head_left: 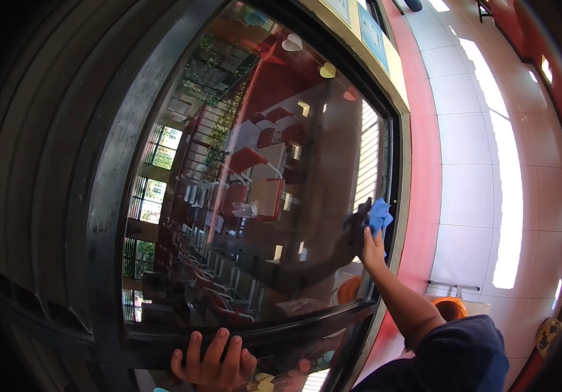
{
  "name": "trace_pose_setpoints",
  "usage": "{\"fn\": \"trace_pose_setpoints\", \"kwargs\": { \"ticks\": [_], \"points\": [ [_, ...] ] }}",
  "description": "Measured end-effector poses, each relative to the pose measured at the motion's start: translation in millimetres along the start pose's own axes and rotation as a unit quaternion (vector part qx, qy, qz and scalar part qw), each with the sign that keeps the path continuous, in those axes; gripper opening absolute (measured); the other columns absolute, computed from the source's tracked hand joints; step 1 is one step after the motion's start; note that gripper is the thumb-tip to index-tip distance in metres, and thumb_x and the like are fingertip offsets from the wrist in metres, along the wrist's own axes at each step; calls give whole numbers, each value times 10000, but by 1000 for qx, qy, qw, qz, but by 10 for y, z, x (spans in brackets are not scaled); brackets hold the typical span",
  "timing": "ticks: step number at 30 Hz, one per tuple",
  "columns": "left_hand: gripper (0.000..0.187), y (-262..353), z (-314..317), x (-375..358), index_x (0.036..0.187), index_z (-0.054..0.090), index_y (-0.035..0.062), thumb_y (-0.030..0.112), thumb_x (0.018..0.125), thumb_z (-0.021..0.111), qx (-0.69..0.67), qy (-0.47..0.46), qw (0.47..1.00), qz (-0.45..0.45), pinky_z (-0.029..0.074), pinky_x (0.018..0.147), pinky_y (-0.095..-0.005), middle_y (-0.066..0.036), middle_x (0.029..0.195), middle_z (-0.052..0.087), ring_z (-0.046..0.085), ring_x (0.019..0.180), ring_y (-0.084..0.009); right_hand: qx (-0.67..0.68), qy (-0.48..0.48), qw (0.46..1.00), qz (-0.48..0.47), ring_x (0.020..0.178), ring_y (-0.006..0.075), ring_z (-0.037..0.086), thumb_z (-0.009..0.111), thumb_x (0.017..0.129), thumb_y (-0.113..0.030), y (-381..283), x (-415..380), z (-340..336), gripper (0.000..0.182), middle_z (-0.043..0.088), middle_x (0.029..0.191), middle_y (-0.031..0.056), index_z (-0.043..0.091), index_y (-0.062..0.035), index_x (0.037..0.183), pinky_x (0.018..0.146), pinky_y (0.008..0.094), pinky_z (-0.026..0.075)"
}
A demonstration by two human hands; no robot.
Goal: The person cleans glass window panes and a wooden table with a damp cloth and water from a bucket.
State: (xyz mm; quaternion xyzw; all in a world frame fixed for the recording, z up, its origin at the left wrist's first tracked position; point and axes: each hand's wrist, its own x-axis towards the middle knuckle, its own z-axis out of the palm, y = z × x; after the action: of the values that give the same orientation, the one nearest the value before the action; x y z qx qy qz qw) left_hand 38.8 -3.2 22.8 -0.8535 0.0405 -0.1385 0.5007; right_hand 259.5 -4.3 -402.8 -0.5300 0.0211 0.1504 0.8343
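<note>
Head camera feed, watched from my remote station. View sits turned sideways, tiled floor (467, 189) along the right, a bright strip of light across it.

Right hand (373, 249): arm reaches up from lower right, dark blue sleeve (447, 362) at the shoulder. I see the fingers closed on a blue cloth (379, 215), pressed near the right-hand border of a large glass pane (320, 196), just beside the black frame (395, 150). A dark reflection of the hand shows in the glass, next to the cloth.

Left hand (217, 369): bottom of my view, fingers spread and slightly bent over the dark frame bar under the pane. I make out nothing held in it; the palm is hidden from me.

In the pane I see red chairs, tables and bright barred windows; from here I cannot separate reflection from what lies behind. Heart-shaped pieces (327, 70) show toward its upper right, pale, yellow and pink. An orange object (449, 307), partly hidden, shows just beyond the right arm. Beside the frame runs a red band (424, 157).
</note>
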Motion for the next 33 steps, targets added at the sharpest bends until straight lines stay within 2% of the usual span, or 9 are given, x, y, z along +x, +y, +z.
{"fn": "trace_pose_setpoints", "kwargs": {
  "ticks": [3, 5, 10, 14, 17, 25, 28, 30, 33],
  "points": [
    [228, 16, -13, 43, 1071, 639, 302, 419, 907, 532, 2, 13, 1000, -13, 277, 1062, -530, 38, 1147, 644, 549, 1204, -286, -59, -157, 980, -105, 1461, 471, 242, 541, 924, -85, -905, -1101, 230, 475, 493, 1418, 260, 514, -52, 1397, 1187, 550, 104],
    [225, 19, 69, -2, 1068, 588, 288, 409, 884, 546, -14, 89, 996, -21, 300, 1030, -540, 0, 1095, 596, 529, 1177, -322, -62, -328, 906, -260, 1434, 462, 321, 605, 796, -80, -1349, -1231, 397, 587, 520, 1387, 240, 547, -109, 1380, 1180, 651, -11],
    [194, 27, 87, 12, 992, 519, 371, 466, 841, 596, -51, 121, 990, -52, 296, 986, -474, 56, 1019, 506, 494, 1105, -209, -184, -306, 717, -599, 1414, 329, 413, 635, 723, -170, -2688, -114, 1268, 529, 438, 1523, 65, 576, -220, 1246, 1171, 663, 127],
    [188, 49, 103, 33, 939, 495, 360, 454, 827, 614, -51, 137, 986, -74, 301, 957, -439, 80, 980, 521, 513, 1034, -157, -68, -108, 914, -384, 1348, 392, 456, 548, 956, -223, -3496, 461, 1829, 414, 636, 1251, 208, 464, -133, 1351, 1133, 660, 167],
    [186, 61, 94, 61, 909, 504, 342, 442, 814, 628, -61, 143, 984, -85, 301, 945, -420, 99, 933, 558, 536, 971, -130, -11, -58, 950, -307, 1280, 406, 508, 513, 993, -239, -3759, 27, 2010, 396, 659, 1142, 237, 432, -44, 1328, 1122, 647, 183],
    [163, 41, 50, 151, 805, 532, 269, 397, 834, 630, -69, 163, 983, -51, 317, 890, -404, 66, 864, 578, 554, 895, -171, -123, -296, 682, -658, 1350, 283, 490, 684, 780, -225, -3352, -563, 1755, 440, 560, 1394, 37, 543, -196, 1195, 1173, 682, 84],
    [160, 22, 61, 137, 803, 534, 270, 396, 830, 629, -81, 180, 979, -56, 320, 881, -398, 75, 863, 579, 551, 886, -162, -99, -134, 779, -604, 1306, 380, 502, 638, 897, -255, -3529, -55, 1791, 423, 594, 1304, 147, 498, -55, 1242, 1123, 562, 301],
    [167, 28, 69, 113, 783, 531, 267, 395, 828, 627, -89, 186, 977, -62, 320, 866, -395, 79, 844, 575, 548, 854, -151, 21, -142, 935, -324, 967, 478, 593, 579, 956, -255, -3624, -46, 1912, 416, 650, 1022, 270, 476, 23, 1248, 828, 500, 463],
    [212, 19, 82, 95, 707, 516, 253, 391, 826, 624, -90, 185, 977, -55, 322, 819, -380, 81, 778, 564, 539, 761, -129, 72, -190, 908, -367, 943, 453, 601, 576, 944, -196, -3623, -693, 1938, 368, 657, 976, 226, 481, 9, 1235, 867, 518, 435]
  ]
}}
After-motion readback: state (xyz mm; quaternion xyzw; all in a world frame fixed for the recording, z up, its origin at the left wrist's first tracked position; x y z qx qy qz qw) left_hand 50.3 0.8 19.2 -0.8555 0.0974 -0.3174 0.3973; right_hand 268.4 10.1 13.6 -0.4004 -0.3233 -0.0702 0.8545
